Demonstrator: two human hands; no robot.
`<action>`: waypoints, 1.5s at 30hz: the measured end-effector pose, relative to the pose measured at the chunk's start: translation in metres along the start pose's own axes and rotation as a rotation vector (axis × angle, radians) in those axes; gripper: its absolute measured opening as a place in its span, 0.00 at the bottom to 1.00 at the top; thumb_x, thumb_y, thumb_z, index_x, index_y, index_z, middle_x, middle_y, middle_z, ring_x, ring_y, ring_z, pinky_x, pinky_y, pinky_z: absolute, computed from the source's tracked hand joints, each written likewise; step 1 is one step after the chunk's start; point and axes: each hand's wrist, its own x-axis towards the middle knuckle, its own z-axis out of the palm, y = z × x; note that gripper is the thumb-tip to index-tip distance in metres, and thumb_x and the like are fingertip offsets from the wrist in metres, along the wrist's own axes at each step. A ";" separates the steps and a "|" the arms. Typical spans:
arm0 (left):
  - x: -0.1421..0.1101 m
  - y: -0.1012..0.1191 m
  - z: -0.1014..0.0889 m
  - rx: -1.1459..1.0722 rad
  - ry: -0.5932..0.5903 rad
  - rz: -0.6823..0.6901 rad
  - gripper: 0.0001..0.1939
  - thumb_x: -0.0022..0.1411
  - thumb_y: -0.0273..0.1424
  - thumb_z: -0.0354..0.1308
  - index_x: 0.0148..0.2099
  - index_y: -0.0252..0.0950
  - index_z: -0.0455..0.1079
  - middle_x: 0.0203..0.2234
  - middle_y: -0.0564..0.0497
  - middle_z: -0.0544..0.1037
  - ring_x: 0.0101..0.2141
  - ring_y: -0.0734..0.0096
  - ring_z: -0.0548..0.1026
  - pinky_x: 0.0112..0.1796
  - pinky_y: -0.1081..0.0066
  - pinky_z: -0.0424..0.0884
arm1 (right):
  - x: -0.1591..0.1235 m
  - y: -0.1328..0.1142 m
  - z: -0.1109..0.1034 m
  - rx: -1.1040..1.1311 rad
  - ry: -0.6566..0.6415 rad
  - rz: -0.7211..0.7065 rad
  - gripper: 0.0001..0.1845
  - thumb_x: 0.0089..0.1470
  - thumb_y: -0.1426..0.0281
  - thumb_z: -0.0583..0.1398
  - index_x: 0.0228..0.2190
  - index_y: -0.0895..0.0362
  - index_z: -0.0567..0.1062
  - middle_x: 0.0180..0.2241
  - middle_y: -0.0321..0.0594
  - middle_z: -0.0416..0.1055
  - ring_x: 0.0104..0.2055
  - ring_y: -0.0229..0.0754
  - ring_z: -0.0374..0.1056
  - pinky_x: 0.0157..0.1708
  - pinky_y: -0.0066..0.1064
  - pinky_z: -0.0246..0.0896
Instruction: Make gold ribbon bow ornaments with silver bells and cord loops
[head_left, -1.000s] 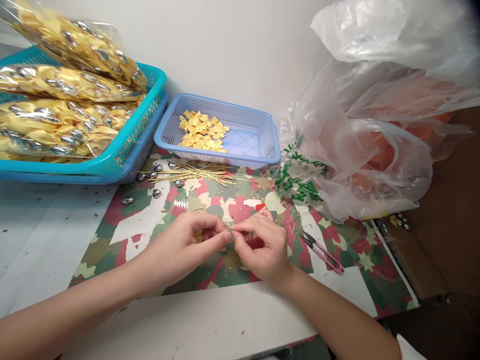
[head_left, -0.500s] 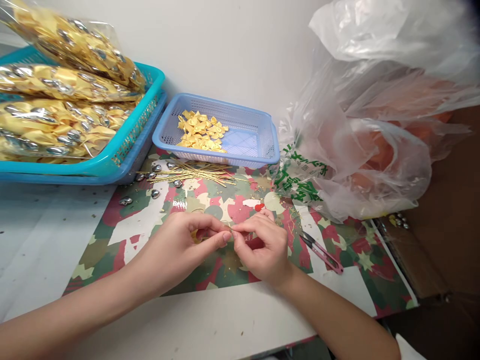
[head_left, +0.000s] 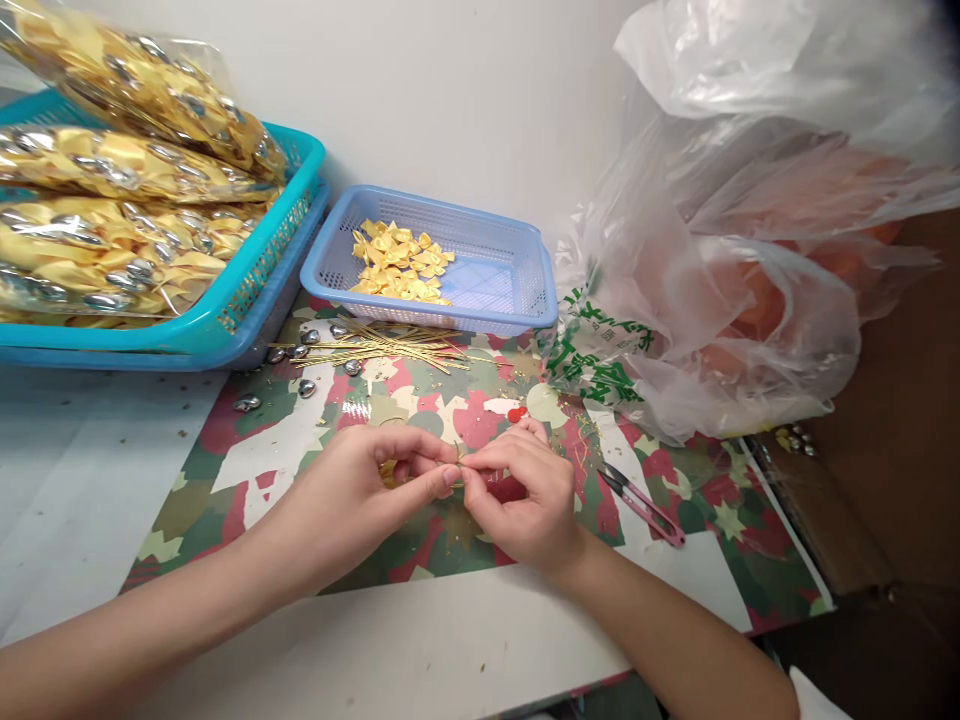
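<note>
Over the patterned mat, my left hand (head_left: 367, 490) and my right hand (head_left: 529, 490) meet fingertip to fingertip. Between them shows a thin gold tie (head_left: 460, 457), pinched by the thumb and forefinger of each hand. Behind my left fingers peeks a bit of a yellow ribbon bow (head_left: 388, 473); most of it is hidden. Just beyond the hands lies a loose bundle of gold ties (head_left: 405, 346), with several silver heart-shaped beads (head_left: 247, 402) to its left. A small red piece (head_left: 517, 413) is by my right fingers.
A blue basket (head_left: 517, 318) holds yellow bows (head_left: 401, 262). To its left, a teal basket (head_left: 281, 240) carries clear bags (head_left: 135, 255) of yellow ribbon and silver beads. Thread snips (head_left: 641, 505) lie right of my right hand. A large plastic bag (head_left: 780, 330) bulges at the right.
My fingertips have shifted very slightly around the gold tie, and a short end of it now sticks up between them. Otherwise the hands stay in place.
</note>
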 end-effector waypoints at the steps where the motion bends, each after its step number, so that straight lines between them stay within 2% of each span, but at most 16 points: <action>1: 0.000 0.000 0.000 -0.027 0.000 -0.002 0.12 0.60 0.42 0.62 0.35 0.39 0.78 0.22 0.54 0.77 0.22 0.73 0.69 0.21 0.76 0.65 | 0.000 0.000 0.000 0.000 -0.003 -0.001 0.08 0.53 0.77 0.59 0.26 0.53 0.72 0.21 0.31 0.74 0.21 0.35 0.66 0.33 0.36 0.56; 3: 0.000 -0.001 0.000 -0.078 0.005 0.005 0.13 0.60 0.41 0.63 0.42 0.39 0.76 0.20 0.56 0.76 0.22 0.72 0.71 0.22 0.75 0.67 | 0.000 0.000 0.000 -0.002 -0.006 0.001 0.08 0.53 0.77 0.59 0.26 0.53 0.72 0.21 0.30 0.75 0.21 0.35 0.66 0.33 0.36 0.56; 6: -0.001 -0.003 0.000 -0.122 -0.003 0.033 0.19 0.62 0.38 0.62 0.54 0.40 0.70 0.19 0.58 0.76 0.22 0.71 0.73 0.23 0.75 0.69 | -0.001 0.001 0.000 -0.005 -0.006 0.009 0.07 0.53 0.77 0.59 0.26 0.53 0.72 0.22 0.31 0.75 0.21 0.35 0.65 0.33 0.36 0.56; 9: -0.001 -0.004 0.000 -0.123 -0.023 0.062 0.21 0.63 0.37 0.61 0.57 0.42 0.66 0.20 0.59 0.75 0.22 0.72 0.73 0.23 0.76 0.68 | -0.001 0.001 0.000 -0.008 -0.003 0.027 0.07 0.53 0.76 0.59 0.26 0.53 0.72 0.21 0.31 0.74 0.21 0.35 0.65 0.33 0.36 0.57; 14: -0.001 -0.004 -0.001 -0.118 -0.030 0.052 0.15 0.61 0.36 0.62 0.50 0.41 0.69 0.21 0.58 0.77 0.23 0.72 0.74 0.25 0.75 0.70 | -0.001 0.001 0.000 -0.008 -0.002 0.022 0.07 0.53 0.76 0.59 0.26 0.53 0.72 0.21 0.31 0.73 0.21 0.36 0.64 0.34 0.37 0.57; 20: 0.000 -0.003 -0.001 -0.131 -0.040 0.051 0.08 0.62 0.36 0.62 0.40 0.40 0.69 0.20 0.59 0.77 0.24 0.73 0.74 0.25 0.76 0.69 | 0.000 0.000 0.000 -0.005 0.001 0.028 0.07 0.53 0.76 0.59 0.26 0.53 0.72 0.20 0.30 0.73 0.20 0.35 0.63 0.33 0.36 0.57; 28: 0.000 0.000 -0.001 -0.114 -0.019 0.080 0.09 0.61 0.38 0.63 0.34 0.39 0.72 0.23 0.56 0.77 0.25 0.74 0.74 0.24 0.78 0.68 | 0.002 -0.001 -0.002 0.075 -0.019 0.051 0.05 0.52 0.75 0.60 0.27 0.54 0.74 0.23 0.33 0.76 0.22 0.36 0.66 0.32 0.36 0.58; 31: 0.000 0.001 -0.002 -0.105 -0.020 0.085 0.09 0.61 0.38 0.63 0.32 0.39 0.72 0.22 0.57 0.76 0.24 0.75 0.73 0.24 0.78 0.68 | 0.004 -0.001 -0.007 0.169 -0.088 0.158 0.07 0.54 0.74 0.58 0.27 0.55 0.76 0.23 0.34 0.77 0.24 0.37 0.67 0.33 0.35 0.60; 37: -0.001 0.001 -0.002 -0.157 -0.084 0.055 0.10 0.61 0.36 0.63 0.32 0.39 0.66 0.20 0.59 0.73 0.24 0.76 0.71 0.26 0.79 0.68 | 0.007 0.002 -0.011 0.497 -0.270 0.594 0.09 0.56 0.67 0.59 0.29 0.56 0.80 0.23 0.35 0.75 0.22 0.34 0.64 0.22 0.27 0.59; 40: -0.001 0.000 0.000 -0.181 -0.087 0.057 0.12 0.62 0.35 0.62 0.32 0.39 0.62 0.20 0.60 0.72 0.23 0.77 0.69 0.25 0.80 0.67 | 0.008 0.002 -0.010 0.579 -0.271 0.676 0.07 0.52 0.66 0.63 0.29 0.55 0.80 0.23 0.35 0.75 0.22 0.34 0.65 0.22 0.26 0.59; 45: -0.001 -0.002 0.000 -0.165 -0.063 0.090 0.15 0.62 0.36 0.61 0.30 0.39 0.58 0.20 0.61 0.67 0.22 0.78 0.64 0.23 0.80 0.63 | 0.008 0.000 -0.010 0.606 -0.263 0.711 0.05 0.45 0.68 0.66 0.28 0.55 0.79 0.27 0.37 0.77 0.25 0.35 0.66 0.23 0.27 0.60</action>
